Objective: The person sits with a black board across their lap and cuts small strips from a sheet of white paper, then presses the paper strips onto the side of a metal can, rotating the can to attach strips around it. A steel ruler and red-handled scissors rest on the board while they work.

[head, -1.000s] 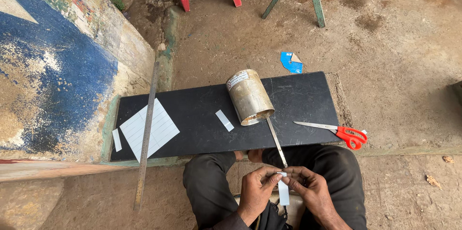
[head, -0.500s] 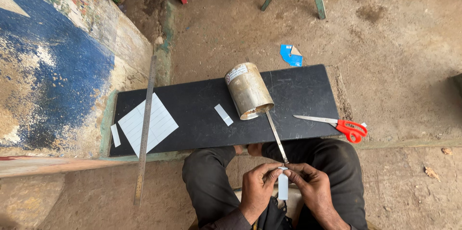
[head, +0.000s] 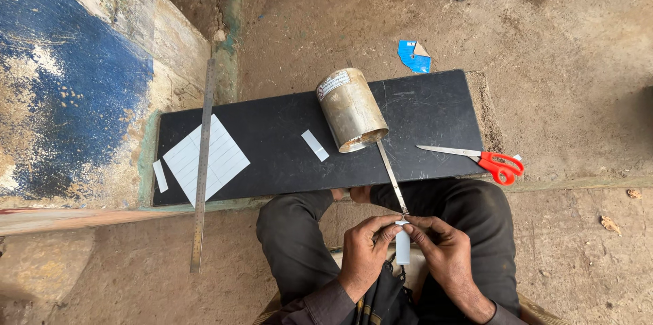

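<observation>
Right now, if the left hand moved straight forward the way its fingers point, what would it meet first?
Probably the white strip pinched between both hands, then the right hand. The left hand points rightward toward them.

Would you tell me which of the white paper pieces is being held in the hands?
The narrow white paper strip, pinched between left hand and right hand above the lap; the other pieces lie on the black board.

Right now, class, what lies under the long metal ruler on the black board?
Under the metal ruler lies a white ruled paper sheet, resting on the black board. The ruler crosses its middle, so that strip of the sheet is hidden. Its lower end rests on the ground.
</observation>
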Action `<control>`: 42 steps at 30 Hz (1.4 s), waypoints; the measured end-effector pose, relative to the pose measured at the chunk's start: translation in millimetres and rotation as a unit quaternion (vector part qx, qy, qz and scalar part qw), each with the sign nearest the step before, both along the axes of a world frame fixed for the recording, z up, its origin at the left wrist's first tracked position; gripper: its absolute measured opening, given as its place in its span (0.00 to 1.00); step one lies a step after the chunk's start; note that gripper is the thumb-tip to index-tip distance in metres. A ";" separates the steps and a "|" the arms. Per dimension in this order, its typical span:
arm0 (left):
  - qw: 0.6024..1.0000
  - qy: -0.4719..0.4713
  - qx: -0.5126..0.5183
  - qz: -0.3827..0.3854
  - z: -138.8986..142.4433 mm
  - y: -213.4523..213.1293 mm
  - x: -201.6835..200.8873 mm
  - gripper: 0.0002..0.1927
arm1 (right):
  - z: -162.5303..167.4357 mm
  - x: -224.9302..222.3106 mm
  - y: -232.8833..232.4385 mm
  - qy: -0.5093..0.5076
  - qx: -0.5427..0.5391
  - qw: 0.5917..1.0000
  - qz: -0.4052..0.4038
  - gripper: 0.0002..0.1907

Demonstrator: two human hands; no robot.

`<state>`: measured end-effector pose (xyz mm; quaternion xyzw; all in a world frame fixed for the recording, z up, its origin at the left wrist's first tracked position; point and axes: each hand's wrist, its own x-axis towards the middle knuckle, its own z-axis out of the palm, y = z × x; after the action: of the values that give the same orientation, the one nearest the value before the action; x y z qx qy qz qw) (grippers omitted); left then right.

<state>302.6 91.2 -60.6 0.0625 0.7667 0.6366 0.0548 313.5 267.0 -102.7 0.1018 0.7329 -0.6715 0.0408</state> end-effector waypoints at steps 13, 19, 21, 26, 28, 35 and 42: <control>1.000 0.009 -0.013 0.001 -3.4 -0.3 1.6 0.11 | -0.2 1.5 -1.7 -0.004 -0.002 1.000 -0.001 0.10; 0.999 0.020 -0.033 0.002 -3.5 -0.6 1.7 0.12 | 0.0 1.5 -1.7 -0.006 -0.004 1.000 -0.003 0.10; 0.999 0.012 -0.035 0.000 -3.0 -0.4 1.4 0.12 | 0.4 1.1 -1.7 -0.008 0.005 1.000 -0.004 0.10; 0.999 -0.001 -0.039 -0.004 -2.3 -0.1 1.1 0.13 | 1.6 0.9 -2.5 -0.002 -0.004 1.000 -0.008 0.10; 0.999 0.001 -0.036 -0.005 -2.1 -0.1 1.3 0.13 | 2.2 1.2 -2.7 0.001 -0.013 1.000 -0.008 0.10; 1.000 0.002 -0.030 -0.008 -0.9 0.1 0.8 0.13 | 2.6 0.4 -2.3 -0.008 0.002 1.000 -0.007 0.11; 0.998 0.048 -0.041 -0.007 -1.8 -0.5 -0.6 0.12 | 1.0 1.4 -1.7 0.024 0.027 0.999 0.004 0.10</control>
<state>302.0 90.6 -62.4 0.0960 0.7938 0.6001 0.0250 314.9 265.3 -101.8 0.0839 0.7522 -0.6532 0.0228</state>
